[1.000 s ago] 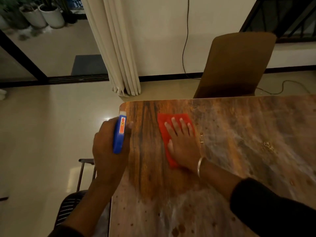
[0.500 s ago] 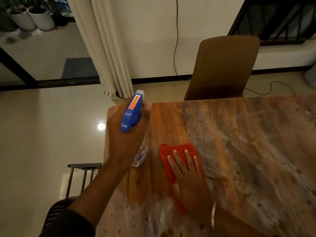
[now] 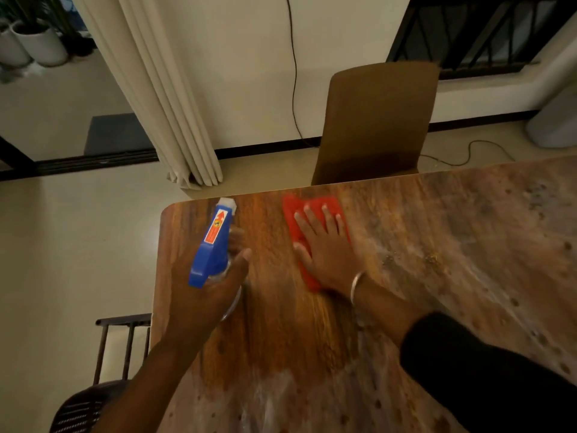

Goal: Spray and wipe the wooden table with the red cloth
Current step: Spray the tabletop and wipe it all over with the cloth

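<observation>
The wooden table (image 3: 437, 245) fills the lower right of the head view; its left part looks darker and wet, its right part dusty and speckled. My left hand (image 3: 206, 285) grips a spray bottle (image 3: 214, 242) with a blue head and a white nozzle, held over the table's far left corner, nozzle pointing away from me. The red cloth (image 3: 312, 210) lies flat near the table's far edge. My right hand (image 3: 327, 248) presses on it with straight, spread fingers; a metal bangle sits on that wrist.
A brown chair (image 3: 377, 120) stands pushed against the table's far edge. A dark chair (image 3: 118, 345) is at the lower left beside the table. A pale curtain (image 3: 162, 98) hangs at the back left, and a black cable (image 3: 468, 151) trails over the floor.
My right hand has slid the red cloth away from me, up to the table's far edge. My left hand with the spray bottle has dropped lower over the table's left corner.
</observation>
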Motion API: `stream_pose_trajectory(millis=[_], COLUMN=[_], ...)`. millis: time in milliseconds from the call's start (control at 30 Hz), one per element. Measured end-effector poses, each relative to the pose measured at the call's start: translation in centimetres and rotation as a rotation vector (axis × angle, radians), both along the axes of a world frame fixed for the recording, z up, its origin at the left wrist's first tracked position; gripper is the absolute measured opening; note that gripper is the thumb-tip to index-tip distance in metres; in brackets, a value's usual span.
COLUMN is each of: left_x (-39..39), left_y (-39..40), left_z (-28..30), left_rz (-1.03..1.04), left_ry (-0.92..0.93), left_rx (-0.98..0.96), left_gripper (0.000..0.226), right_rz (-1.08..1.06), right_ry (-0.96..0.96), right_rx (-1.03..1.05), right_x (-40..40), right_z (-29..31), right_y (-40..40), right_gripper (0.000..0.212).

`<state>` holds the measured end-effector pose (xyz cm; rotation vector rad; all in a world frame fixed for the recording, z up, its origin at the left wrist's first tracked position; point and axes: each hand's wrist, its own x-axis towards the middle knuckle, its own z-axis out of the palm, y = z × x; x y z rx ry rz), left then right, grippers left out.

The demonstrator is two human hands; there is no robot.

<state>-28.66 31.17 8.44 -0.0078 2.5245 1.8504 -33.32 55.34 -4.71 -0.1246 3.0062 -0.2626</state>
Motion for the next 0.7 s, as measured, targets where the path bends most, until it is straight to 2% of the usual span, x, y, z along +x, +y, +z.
stream_pose_trajectory(millis=[133, 200, 300, 400, 500, 533, 600, 700], left_x=[-1.0, -1.0, -1.1, -1.0, -0.6, -0.4, -0.2, -0.3], left_y=[2.4, 3.9, 6.0, 7.9, 9.1, 9.5, 10.4, 11.5], left_z=[0.8, 1.3, 1.2, 1.2, 1.5, 1.7, 2.2, 2.7], left_rz=[-0.022, -0.046, -0.112, -0.171, -0.161, -0.173, -0.191, -0.145], left_ry=[-0.077, -0.105, -0.144, -0.223, -0.187, -0.186, -0.222, -0.26], left_rx=[0.017, -0.001, -0.013, -0.054, -0.062, -0.051, -0.059, -0.068], left_gripper=[0.015, 0.018, 0.018, 0.021, 0.01, 0.015, 0.025, 0.023], right_rz=[0.085, 0.088, 0.056, -0.042, -0.144, -0.15, -0.113, -0.023], right_ry=[0.046, 0.001, 0.002, -0.021, -0.075, -0.075, -0.046, 0.015], right_rx=[0.014, 0.039, 0.038, 0.036, 0.021, 0.035, 0.025, 0.013], right_x=[13.0, 15.5, 10.9, 0.6, -7.5, -8.4, -6.2, 3.5], right_z=[-1.5, -1.6, -1.1, -0.3, 0.8, 0.9, 0.8, -0.3], right_y=[1.4, 3.5, 5.7, 7.8, 9.9, 10.2, 10.2, 9.9], right_gripper=[0.069, 0.068, 0.066, 0.067, 0.066, 0.065, 0.065, 0.065])
